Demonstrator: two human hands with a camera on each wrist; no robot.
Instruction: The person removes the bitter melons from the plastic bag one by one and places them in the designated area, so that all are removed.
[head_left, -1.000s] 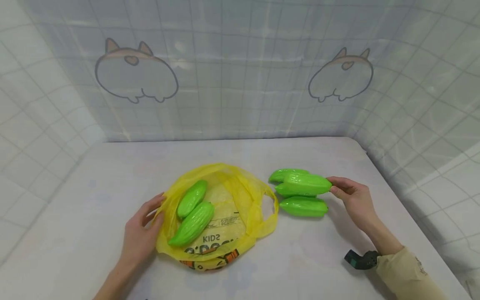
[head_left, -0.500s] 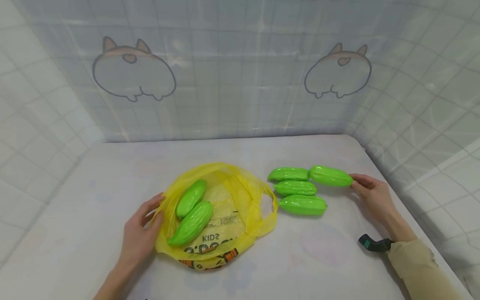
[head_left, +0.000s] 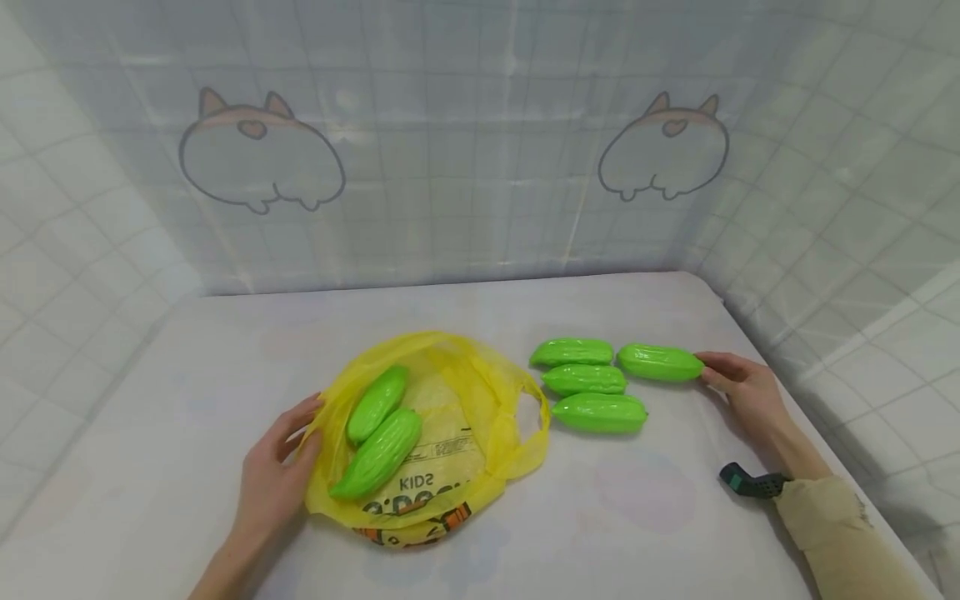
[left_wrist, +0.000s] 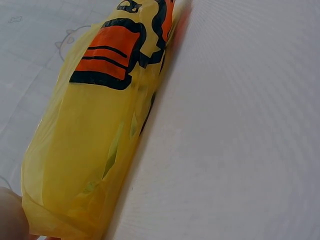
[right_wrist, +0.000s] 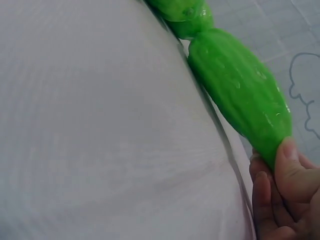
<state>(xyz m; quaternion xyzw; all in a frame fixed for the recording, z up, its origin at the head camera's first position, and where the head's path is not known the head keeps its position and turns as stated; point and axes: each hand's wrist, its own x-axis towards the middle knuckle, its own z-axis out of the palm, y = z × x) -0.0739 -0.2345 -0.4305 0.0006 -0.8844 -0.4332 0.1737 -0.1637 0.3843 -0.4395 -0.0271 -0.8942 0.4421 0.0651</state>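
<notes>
A glossy, ridged green bitter melon (head_left: 660, 363) lies at the right end of the back row. My right hand (head_left: 746, 392) pinches its right tip between thumb and fingers, and the right wrist view shows the thumb (right_wrist: 295, 172) on top of that tip. To its left, more bitter melons lie one in front of another: a back one (head_left: 573, 352), a middle one (head_left: 585, 380) and a front one (head_left: 600, 413). My left hand (head_left: 273, 475) holds the left rim of a spread yellow plastic bag (head_left: 442, 417). Inside the bag, two bitter melons (head_left: 378, 454) lie side by side.
The bag's loop handle (head_left: 532, 417) reaches close to the left tips of the melons. A dark device (head_left: 750, 482) sits at my right wrist. A pale wall sheet with a grid pattern (head_left: 465, 167) rises behind the white tabletop (head_left: 600, 517).
My right hand has carried its bitter melon rightward off the grouped ones and lowered it beside the back one. My left hand stays at the bag's rim.
</notes>
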